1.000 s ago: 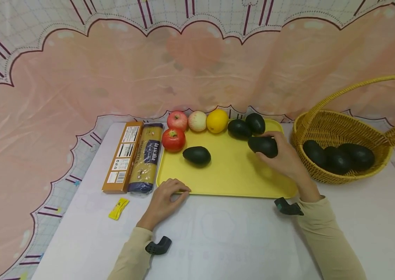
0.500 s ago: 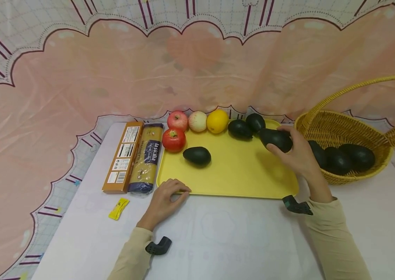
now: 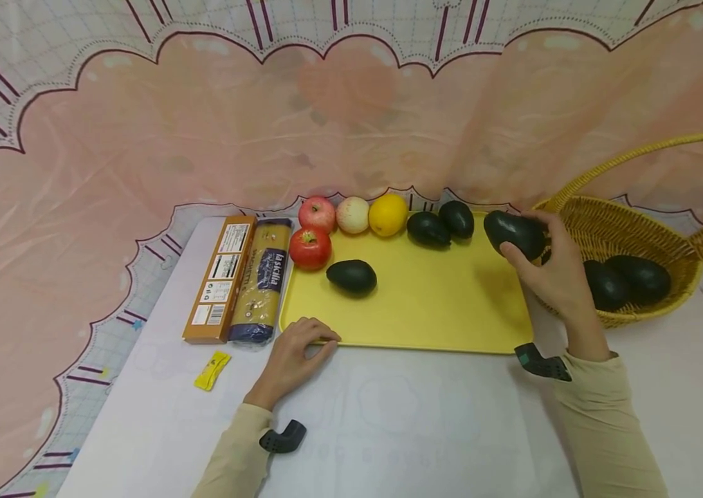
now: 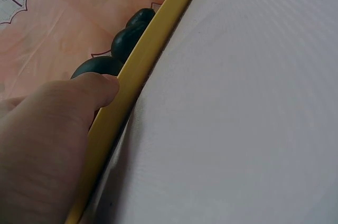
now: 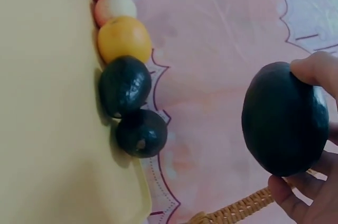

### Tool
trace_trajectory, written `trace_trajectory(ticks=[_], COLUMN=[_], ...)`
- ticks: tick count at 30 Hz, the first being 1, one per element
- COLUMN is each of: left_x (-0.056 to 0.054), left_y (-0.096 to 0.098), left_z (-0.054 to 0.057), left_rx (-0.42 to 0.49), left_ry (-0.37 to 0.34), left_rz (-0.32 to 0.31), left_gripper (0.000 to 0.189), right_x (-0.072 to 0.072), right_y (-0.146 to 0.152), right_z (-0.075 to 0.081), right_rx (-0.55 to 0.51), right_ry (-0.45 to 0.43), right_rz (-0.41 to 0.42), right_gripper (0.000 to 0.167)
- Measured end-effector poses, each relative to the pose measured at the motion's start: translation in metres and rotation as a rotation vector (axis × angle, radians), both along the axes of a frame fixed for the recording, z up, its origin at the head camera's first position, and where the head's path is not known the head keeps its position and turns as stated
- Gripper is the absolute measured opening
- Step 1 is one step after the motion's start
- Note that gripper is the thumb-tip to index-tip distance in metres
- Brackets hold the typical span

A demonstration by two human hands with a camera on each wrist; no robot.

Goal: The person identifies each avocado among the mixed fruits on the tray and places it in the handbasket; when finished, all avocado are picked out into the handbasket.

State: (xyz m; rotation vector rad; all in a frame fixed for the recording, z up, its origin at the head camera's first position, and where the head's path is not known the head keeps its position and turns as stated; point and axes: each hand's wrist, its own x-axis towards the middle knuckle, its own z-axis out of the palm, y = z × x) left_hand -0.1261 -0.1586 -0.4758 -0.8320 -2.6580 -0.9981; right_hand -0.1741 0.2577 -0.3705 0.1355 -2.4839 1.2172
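My right hand (image 3: 562, 273) holds a dark green avocado (image 3: 515, 234) above the yellow tray's (image 3: 432, 304) right end, close to the wicker basket (image 3: 632, 223). In the right wrist view the thumb and fingers pinch this avocado (image 5: 282, 121) from its sides. Two avocados (image 3: 638, 279) show in the basket; the right hand hides part of its left side. Another avocado (image 3: 352, 277) lies alone on the tray, with two more touching at the back (image 3: 429, 229). My left hand (image 3: 294, 353) rests on the tray's near left edge, its thumb (image 4: 97, 87) at the rim.
A red fruit (image 3: 310, 247), a pink apple (image 3: 317, 214), a pale apple (image 3: 352, 215) and a yellow fruit (image 3: 388, 214) line the tray's back left. Left of it lie a spaghetti pack (image 3: 264, 280), an orange-brown box (image 3: 219, 280) and a yellow wrapped packet (image 3: 212, 371). The basket's handle (image 3: 638, 155) arches high.
My right hand has carried its avocado rightward and slightly back, from above the tray toward the basket. The left hand stays at the tray's edge.
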Motion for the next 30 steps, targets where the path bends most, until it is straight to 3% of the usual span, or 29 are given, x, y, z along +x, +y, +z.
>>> trace_trajectory(ticks=[8, 12, 20, 30], left_x=[-0.001, 0.000, -0.001, 0.000], left_y=[0.001, 0.001, 0.001, 0.001], left_z=[0.000, 0.000, 0.000, -0.001], left_rx=[0.008, 0.019, 0.005, 0.016], left_ry=[0.040, 0.050, 0.023, 0.066], left_rz=[0.002, 0.005, 0.009, 0.007], left_gripper=[0.009, 0.011, 0.009, 0.009], right_x=[0.002, 0.001, 0.016, 0.014], right_y=[0.005, 0.011, 0.003, 0.024], right_z=[0.004, 0.004, 0.027, 0.021], right_rx=[-0.070, -0.155, -0.326, -0.462], right_ry=[0.136, 0.215, 0.371, 0.430], right_rz=[-0.030, -0.028, -0.022, -0.086], right_gripper=[0.058, 0.055, 0.050, 0.055])
